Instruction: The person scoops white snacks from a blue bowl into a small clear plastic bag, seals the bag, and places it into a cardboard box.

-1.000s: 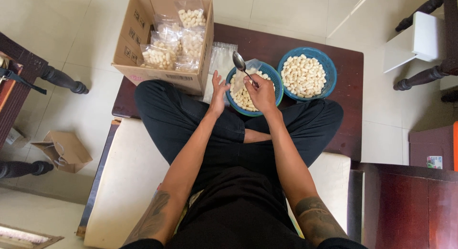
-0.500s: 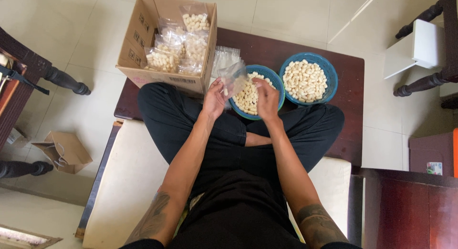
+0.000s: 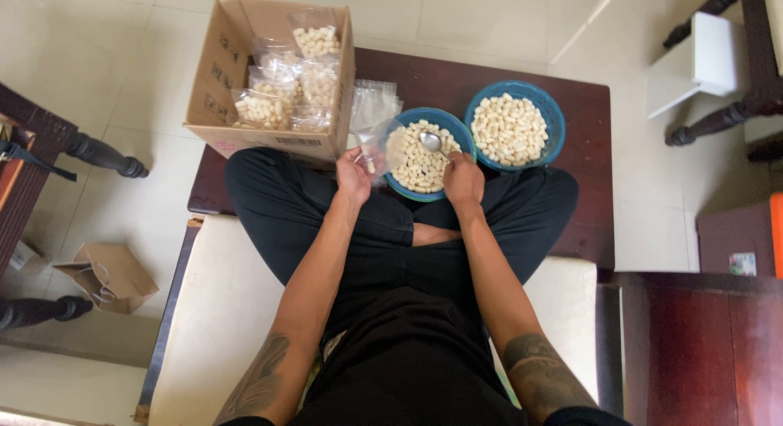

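My left hand (image 3: 353, 175) holds a small clear plastic bag (image 3: 378, 146) open beside the nearer blue basket (image 3: 457, 130), which is full of pale oblong pieces. A few pieces lie inside the bag. My right hand (image 3: 462, 179) grips a metal spoon (image 3: 432, 140), its bowl resting on the pieces in that basket. A second blue basket (image 3: 553, 108) with the same pale pieces stands just to the right on the dark wooden table (image 3: 587, 181).
An open cardboard box (image 3: 214, 83) holding several filled clear bags sits at the table's left end. A stack of empty clear bags (image 3: 373, 99) lies behind my left hand. I sit cross-legged on a cream cushion (image 3: 212, 312). A brown paper bag (image 3: 110, 271) lies on the tiled floor.
The spoon, raised above the basket a second ago, has come down into the pieces. My left hand has taken hold of the clear bag and holds it beside the basket.
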